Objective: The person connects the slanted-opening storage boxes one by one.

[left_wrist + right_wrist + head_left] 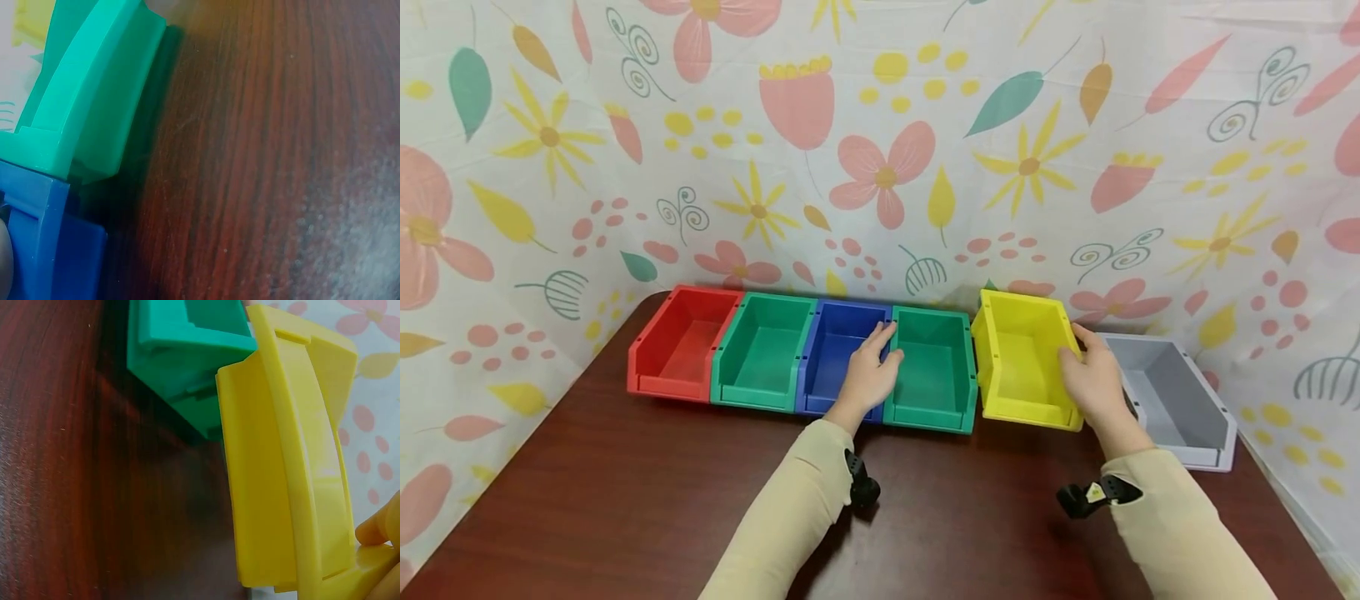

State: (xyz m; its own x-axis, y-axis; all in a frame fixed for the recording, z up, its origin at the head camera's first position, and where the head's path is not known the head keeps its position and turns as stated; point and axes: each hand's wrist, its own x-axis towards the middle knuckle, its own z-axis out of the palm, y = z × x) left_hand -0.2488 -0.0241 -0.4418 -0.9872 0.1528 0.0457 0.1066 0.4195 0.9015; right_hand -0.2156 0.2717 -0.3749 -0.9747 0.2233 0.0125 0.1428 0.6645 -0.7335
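Note:
A yellow plastic storage bin (1030, 411) is held by my right hand (1099, 379), thumb over its right wall and fingers outside. It stands slightly askew and higher than its neighbours. In the right wrist view, the bin's yellow front (265, 469) overlaps the corner of a green bin (187, 356), and the thumb (375, 526) lies on its side wall. My left hand (871, 371) rests with extended fingers across the adjoining walls of a blue bin (827, 358) and the right-hand green bin (928, 421).
Further left in the row are another green bin (756, 398) and a red bin (670, 387). A grey bin (1206, 456) stands at the right, partly behind my right hand. A floral cloth (880, 100) hangs behind the dark wooden table (625, 492).

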